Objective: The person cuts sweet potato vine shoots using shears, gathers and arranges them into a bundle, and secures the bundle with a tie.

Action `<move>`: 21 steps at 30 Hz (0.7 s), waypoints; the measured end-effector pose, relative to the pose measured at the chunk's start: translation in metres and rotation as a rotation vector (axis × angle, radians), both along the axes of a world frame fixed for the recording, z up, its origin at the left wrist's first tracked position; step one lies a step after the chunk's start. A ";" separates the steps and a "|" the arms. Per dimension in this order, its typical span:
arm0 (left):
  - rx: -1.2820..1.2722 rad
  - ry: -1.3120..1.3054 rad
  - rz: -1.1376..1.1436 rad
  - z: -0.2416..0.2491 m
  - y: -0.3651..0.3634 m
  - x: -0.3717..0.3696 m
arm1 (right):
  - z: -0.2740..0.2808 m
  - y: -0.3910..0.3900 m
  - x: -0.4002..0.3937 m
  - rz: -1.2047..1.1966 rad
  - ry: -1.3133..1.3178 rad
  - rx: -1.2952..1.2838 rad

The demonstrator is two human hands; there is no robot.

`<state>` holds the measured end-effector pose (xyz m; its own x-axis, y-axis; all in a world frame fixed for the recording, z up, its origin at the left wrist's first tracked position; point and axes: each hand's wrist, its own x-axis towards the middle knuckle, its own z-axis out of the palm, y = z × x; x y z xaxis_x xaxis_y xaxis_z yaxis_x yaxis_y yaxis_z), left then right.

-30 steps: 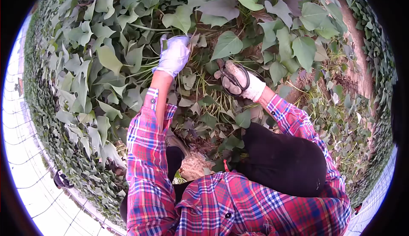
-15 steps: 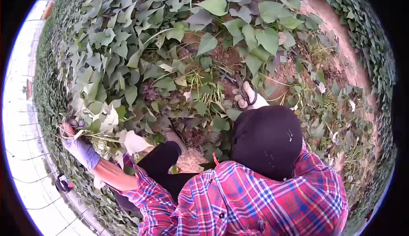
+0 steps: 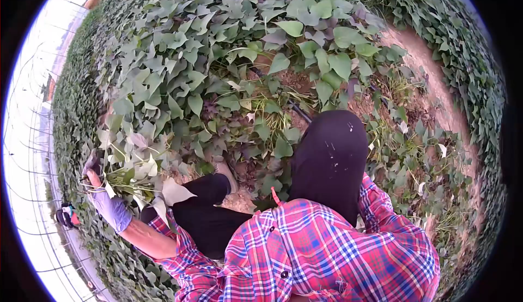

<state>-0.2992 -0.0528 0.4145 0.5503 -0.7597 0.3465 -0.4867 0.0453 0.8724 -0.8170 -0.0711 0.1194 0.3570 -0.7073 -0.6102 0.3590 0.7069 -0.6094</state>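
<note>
My left hand, in a purple glove with a bare thumb showing, is closed round a bunch of cut leafy stems at the left. Large pale leaves hang from the bunch toward my leg. My right hand is out of sight; its plaid sleeve runs down behind my raised knee. The scissors cannot be seen. Ahead of the knee lie green vines and a dark hose on brown soil.
Dense leafy vines spread ahead and left. A bare dirt path curves along the right, with more vines beyond. My shoe rests among leaves. A small dark and red object stands at the far left.
My right hand and the black scissors have gone from view beside the knee. The knee appears higher and further left. My left hand still grips the bunch, slightly lower in view.
</note>
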 end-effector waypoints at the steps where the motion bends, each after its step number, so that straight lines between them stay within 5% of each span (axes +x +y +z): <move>1: -0.053 0.040 -0.072 0.004 -0.002 -0.007 | 0.002 0.000 -0.001 0.024 0.028 -0.012; 5: 0.041 0.009 -0.160 -0.006 -0.010 -0.035 | 0.009 -0.005 0.008 0.191 0.170 -0.059; 8: 0.191 0.283 -0.300 -0.032 -0.035 -0.082 | 0.012 -0.013 0.011 0.313 0.273 -0.092; 14: 0.570 0.225 -0.477 -0.109 -0.059 -0.129 | -0.005 -0.036 0.028 0.605 0.454 -0.160; 21: 0.683 0.208 -0.643 -0.169 -0.071 -0.164 | -0.036 -0.056 0.033 0.712 0.521 -0.132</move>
<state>-0.4628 -0.1242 0.2457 -0.0418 -0.9395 -0.3399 -0.3786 -0.2999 0.8756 -0.7837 -0.1271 0.0835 0.4384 -0.5000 -0.7469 -0.4841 0.5688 -0.6649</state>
